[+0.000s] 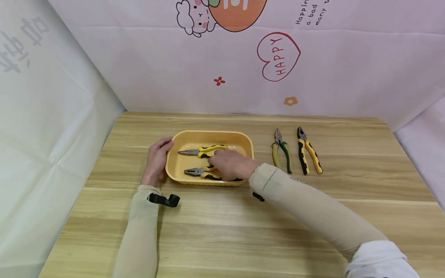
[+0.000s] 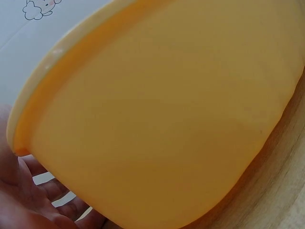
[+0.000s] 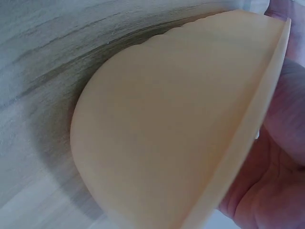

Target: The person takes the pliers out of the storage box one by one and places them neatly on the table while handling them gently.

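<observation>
Pliers (image 1: 195, 171) lie by the front edge inside the tray (image 1: 208, 183), handles partly under my right hand (image 1: 231, 164); whether I pinch them I cannot tell. Behind them lie long-nose pliers (image 1: 194, 152). My left hand (image 1: 156, 159), fingers spread, touches the tray's left end. Right of the tray, toward the desk's (image 1: 208, 227) back edge, lie green pliers (image 1: 279, 142) and black-yellow pliers (image 1: 304, 141).

A pale pinkish sheet (image 1: 156, 69) with a red heart (image 1: 279, 56) backs a wood-grain table (image 1: 215, 231).
</observation>
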Tool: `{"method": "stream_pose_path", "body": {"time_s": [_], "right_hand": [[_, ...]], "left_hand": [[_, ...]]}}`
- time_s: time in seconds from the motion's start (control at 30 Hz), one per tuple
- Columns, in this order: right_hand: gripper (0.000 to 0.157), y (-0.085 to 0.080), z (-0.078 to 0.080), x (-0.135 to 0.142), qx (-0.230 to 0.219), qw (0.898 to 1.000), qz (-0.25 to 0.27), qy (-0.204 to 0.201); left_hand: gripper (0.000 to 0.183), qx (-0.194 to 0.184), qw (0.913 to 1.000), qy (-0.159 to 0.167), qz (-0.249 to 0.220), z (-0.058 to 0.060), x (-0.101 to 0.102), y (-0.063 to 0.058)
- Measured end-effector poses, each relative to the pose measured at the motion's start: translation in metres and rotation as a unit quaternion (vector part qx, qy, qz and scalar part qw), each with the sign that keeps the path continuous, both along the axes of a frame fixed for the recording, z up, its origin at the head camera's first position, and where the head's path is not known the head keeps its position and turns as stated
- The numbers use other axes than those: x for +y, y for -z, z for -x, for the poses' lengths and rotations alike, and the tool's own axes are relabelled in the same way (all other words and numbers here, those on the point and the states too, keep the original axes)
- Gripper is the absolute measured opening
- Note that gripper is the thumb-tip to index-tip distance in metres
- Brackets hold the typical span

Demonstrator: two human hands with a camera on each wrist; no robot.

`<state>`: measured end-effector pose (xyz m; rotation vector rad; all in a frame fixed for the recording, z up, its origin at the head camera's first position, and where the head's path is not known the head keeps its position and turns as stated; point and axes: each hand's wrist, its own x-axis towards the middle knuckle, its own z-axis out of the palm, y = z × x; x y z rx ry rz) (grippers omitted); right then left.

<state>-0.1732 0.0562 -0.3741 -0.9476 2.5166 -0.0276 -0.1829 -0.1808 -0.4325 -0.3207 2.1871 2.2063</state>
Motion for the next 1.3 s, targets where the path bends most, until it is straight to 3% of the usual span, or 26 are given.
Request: {"method": "stream_pose_path", "body": {"time_s": [0.77, 1.07, 1.3], "right_hand": [[0.032, -0.002, 0.005, 0.01, 0.04, 0.998, 0.024, -0.043], [0.053, -0.01, 0.007, 0.015, 0.044, 0.997, 0.032, -0.055], [0.063, -0.02, 0.004, 0.02, 0.032, 0.998, 0.048, -0.03]], "left_hand": [[0.04, -0.004, 0.9999, 0.009, 0.002, 0.0, -0.001, -0.002], [0.04, -0.006, 0.9999, 0.008, 0.007, 0.0, -0.002, -0.001], [0.039, -0.011, 0.9999, 0.003, 0.006, 0.0, -0.001, -0.002]]}}
